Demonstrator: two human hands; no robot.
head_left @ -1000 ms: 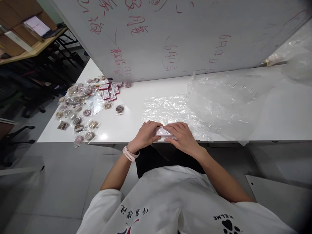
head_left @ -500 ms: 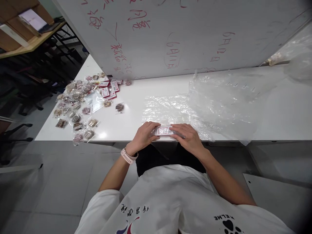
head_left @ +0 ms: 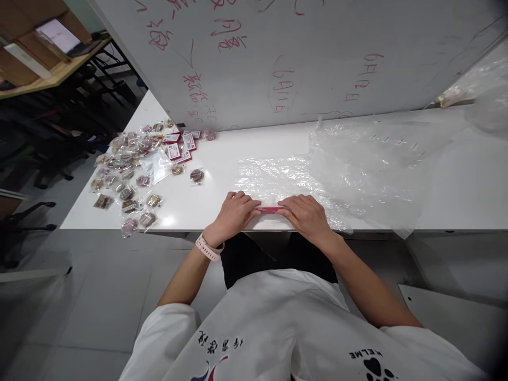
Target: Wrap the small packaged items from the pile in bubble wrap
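A small red-and-white box (head_left: 269, 210) lies near the table's front edge, its narrow red side facing up. My left hand (head_left: 237, 214) grips its left end, thumb toward me and fingers on the far side. My right hand (head_left: 305, 216) closes on the right end in the same way. Just beyond the box, a sheet of clear plastic wrap (head_left: 270, 177) is spread on the table, and it seems to reach under the fingers. Both ends of the box are hidden by my hands.
Many small wrapped round pieces (head_left: 130, 145) are heaped at the table's left, with several red-and-white boxes (head_left: 173, 151) and a silvery packet (head_left: 156, 165) among them. A large crumpled plastic sheet (head_left: 369, 169) covers the right side. A whiteboard (head_left: 317, 58) stands along the back.
The box has turned over between my hands: its white labelled face showed before, and now its narrow red side does. My fingers have shifted slightly away from me.
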